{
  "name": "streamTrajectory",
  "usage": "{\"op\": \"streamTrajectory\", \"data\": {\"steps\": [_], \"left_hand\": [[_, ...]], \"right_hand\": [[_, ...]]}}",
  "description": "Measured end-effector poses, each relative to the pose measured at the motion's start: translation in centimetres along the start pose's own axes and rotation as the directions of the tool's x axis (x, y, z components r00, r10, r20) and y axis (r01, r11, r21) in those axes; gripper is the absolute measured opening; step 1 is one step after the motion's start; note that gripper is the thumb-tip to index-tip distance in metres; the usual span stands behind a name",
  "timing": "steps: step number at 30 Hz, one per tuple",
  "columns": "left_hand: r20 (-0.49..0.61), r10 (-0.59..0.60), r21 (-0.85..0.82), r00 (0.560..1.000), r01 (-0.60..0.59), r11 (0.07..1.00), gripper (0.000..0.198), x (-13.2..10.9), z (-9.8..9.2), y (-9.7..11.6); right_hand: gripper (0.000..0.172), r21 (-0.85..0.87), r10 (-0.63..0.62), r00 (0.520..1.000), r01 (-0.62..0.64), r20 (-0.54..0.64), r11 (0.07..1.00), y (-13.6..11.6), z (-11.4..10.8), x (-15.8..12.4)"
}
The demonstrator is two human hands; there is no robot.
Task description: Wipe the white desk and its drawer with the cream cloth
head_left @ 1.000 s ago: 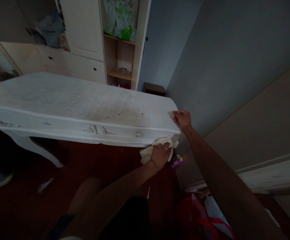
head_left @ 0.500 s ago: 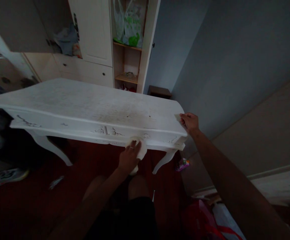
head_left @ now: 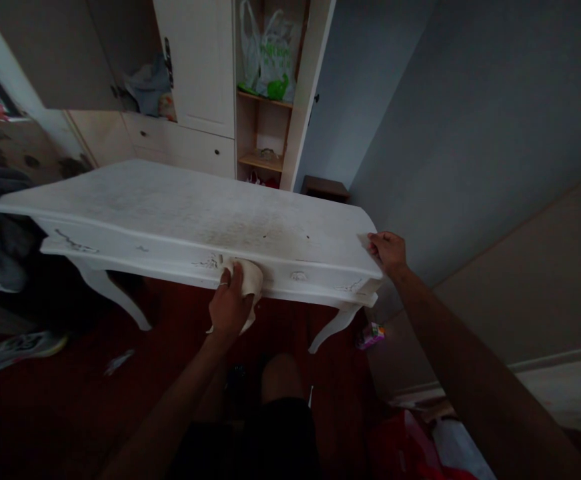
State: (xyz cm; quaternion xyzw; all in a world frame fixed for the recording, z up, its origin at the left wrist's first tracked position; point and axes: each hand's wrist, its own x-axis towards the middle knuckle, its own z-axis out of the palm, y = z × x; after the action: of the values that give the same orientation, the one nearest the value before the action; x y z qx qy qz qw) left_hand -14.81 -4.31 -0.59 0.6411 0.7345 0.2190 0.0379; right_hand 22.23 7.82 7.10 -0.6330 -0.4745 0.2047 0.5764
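Note:
A white table (head_left: 180, 193) with carved trim and curved legs stands in front of me, its top smudged grey-brown toward the middle. My left hand (head_left: 230, 303) is closed on a cream cloth (head_left: 253, 277), which is pressed to the table's front face beside the central carving. Part of the cloth hangs below the apron. At the right end of the tabletop, my right hand (head_left: 389, 251) pinches a small thin pale sheet (head_left: 363, 240) against the corner. What kind of sheet it is, I cannot make out.
Behind the table stands a white cabinet (head_left: 197, 67) with plastic bags (head_left: 275, 63) on a shelf. A grey wall (head_left: 470, 133) borders the right. On the red floor lie a purple box (head_left: 371, 335) and a red bag (head_left: 395, 443). A shoe (head_left: 25, 350) shows at left.
My left hand has slid leftward along the table's front with the cloth, from near the right-hand ornament to the central carving. The right hand stays at the table's corner. The view has shifted slightly.

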Motion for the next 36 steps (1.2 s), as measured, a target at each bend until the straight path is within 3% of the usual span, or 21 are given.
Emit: {"op": "streamTrajectory", "data": {"steps": [5, 8, 15, 22, 26, 31, 34, 36], "left_hand": [[0.070, 0.070, -0.016, 0.995, -0.069, 0.997, 0.076, -0.2, 0.6, 2.5], [0.130, 0.171, -0.035, 0.977, -0.168, 0.985, 0.076, -0.7, 0.6, 4.4], [0.147, 0.463, -0.108, 0.874, -0.451, 0.886, 0.075, -1.9, 1.0, 10.3], [0.243, 0.560, -0.088, 0.792, -0.556, 0.826, 0.071, -2.3, 3.0, 14.6], [0.305, 0.549, -0.127, 0.778, -0.538, 0.833, 0.068, -2.7, 3.9, 14.3], [0.359, 0.502, -0.214, 0.787, -0.454, 0.865, 0.062, -3.3, 3.7, 10.7], [0.304, 0.488, -0.365, 0.818, -0.373, 0.853, 0.061, -3.3, 1.9, 8.4], [0.208, 0.484, -0.502, 0.850, -0.332, 0.799, 0.063, -2.9, -0.5, 7.4]], "right_hand": [[0.019, -0.004, 0.001, 1.000, -0.001, -0.015, 1.000, 0.2, 0.0, 0.2], [0.019, 0.008, -0.001, 1.000, 0.001, -0.024, 1.000, 0.2, 0.1, 0.1], [0.023, -0.007, -0.014, 1.000, 0.014, -0.024, 1.000, 0.1, 0.0, 0.0], [0.021, 0.007, 0.009, 1.000, -0.009, -0.025, 1.000, -0.1, 0.0, 0.1], [0.019, 0.021, 0.032, 0.999, -0.031, -0.035, 0.999, -0.5, 0.1, -0.1], [0.022, 0.022, 0.022, 0.999, -0.021, -0.039, 1.000, -0.6, 0.2, -0.2], [0.023, 0.039, 0.025, 0.999, -0.023, -0.034, 0.999, -0.6, 0.3, -0.3], [0.022, 0.031, 0.027, 0.999, -0.026, -0.025, 0.999, -0.6, 0.2, -0.3]]}}
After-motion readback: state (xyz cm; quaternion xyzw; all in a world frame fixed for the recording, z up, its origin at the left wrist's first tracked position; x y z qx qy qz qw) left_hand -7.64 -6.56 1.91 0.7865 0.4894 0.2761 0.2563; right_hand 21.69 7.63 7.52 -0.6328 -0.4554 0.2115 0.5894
